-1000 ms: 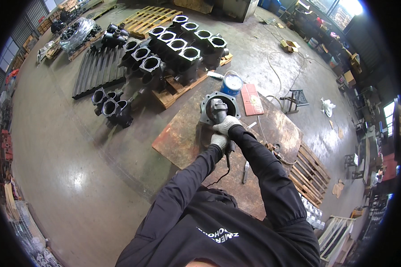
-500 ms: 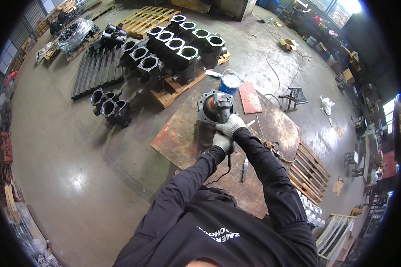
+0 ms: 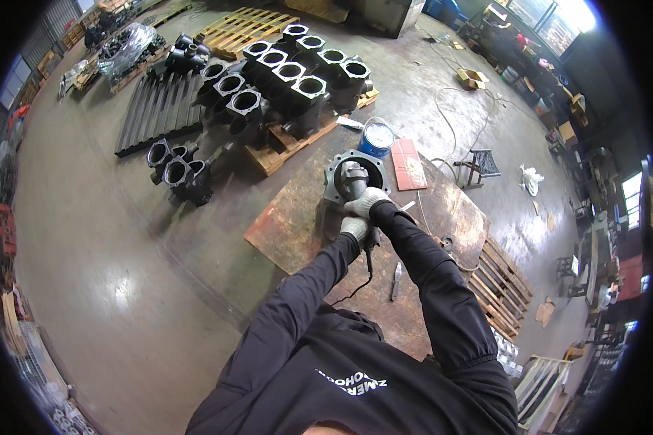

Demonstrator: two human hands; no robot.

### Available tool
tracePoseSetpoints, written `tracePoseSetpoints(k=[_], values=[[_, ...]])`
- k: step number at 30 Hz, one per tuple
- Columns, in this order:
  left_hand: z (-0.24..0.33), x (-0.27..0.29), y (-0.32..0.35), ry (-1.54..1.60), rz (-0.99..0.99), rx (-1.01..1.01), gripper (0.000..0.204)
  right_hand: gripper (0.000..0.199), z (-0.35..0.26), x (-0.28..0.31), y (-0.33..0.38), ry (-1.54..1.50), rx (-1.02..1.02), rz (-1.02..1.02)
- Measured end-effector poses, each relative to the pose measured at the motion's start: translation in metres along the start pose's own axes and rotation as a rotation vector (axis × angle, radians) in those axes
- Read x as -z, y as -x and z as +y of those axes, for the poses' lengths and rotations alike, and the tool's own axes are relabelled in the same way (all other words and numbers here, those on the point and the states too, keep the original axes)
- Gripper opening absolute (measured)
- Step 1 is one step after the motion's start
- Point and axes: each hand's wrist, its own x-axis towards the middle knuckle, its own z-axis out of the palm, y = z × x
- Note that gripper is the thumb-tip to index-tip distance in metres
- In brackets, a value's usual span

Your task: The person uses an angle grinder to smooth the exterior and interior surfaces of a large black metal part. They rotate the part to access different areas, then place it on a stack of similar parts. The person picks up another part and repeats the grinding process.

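Note:
Both of my gloved hands are closed around an angle grinder (image 3: 353, 179), its head down at the round opening of a flanged metal casting (image 3: 371, 161). My right hand (image 3: 367, 202) grips the body just behind the head. Lower down, my left hand (image 3: 355, 228) holds the rear end, where a dark cord leaves and trails across the worktable. The grinder covers the left part of the opening, and its disc is hidden from view. The casting stands on a rusty metal worktable (image 3: 283, 230), its flange facing up.
A blue paint can (image 3: 376, 138) and a reddish box lid (image 3: 409, 165) lie beyond the casting. A scraper-like tool (image 3: 396, 281) rests at the near right. Several black castings (image 3: 290, 71) stand on pallets farther off. A hose (image 3: 423, 210) crosses the table's right side; a small stool (image 3: 477, 165) stands beyond.
The grinder and both hands have shifted slightly left across the opening, uncovering more of its right side. The orange-red disc area seen earlier no longer shows. The whole view has also shifted a little.

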Motion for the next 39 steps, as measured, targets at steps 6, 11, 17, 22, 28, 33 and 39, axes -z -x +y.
tracePoseSetpoints(k=[6,11,17,22,28,33,39], values=[[0.020,-0.026,0.024,-1.318,-0.124,-0.134,0.051,0.062,0.020,0.001,0.014,0.025,-0.004,0.131],[0.017,-0.029,0.039,-0.905,-0.025,-0.223,0.053,0.071,0.022,0.000,0.026,-0.019,0.008,0.160],[0.031,-0.029,0.054,-0.904,-0.005,-0.242,0.052,0.072,0.013,-0.006,0.033,-0.011,-0.037,0.176],[0.035,-0.037,0.055,-0.697,0.076,-0.172,0.030,0.065,0.009,0.003,0.027,-0.001,-0.013,0.123],[0.031,-0.031,0.040,-0.838,-0.002,-0.118,0.036,0.063,0.014,0.008,0.033,-0.075,-0.034,0.181],[0.014,-0.046,0.047,-1.247,-0.060,-0.231,0.049,0.063,0.028,0.011,0.058,-0.166,0.003,0.268],[0.025,-0.032,0.087,-1.166,-0.114,-0.046,0.048,0.074,0.003,-0.002,0.075,-0.085,-0.180,0.088]])
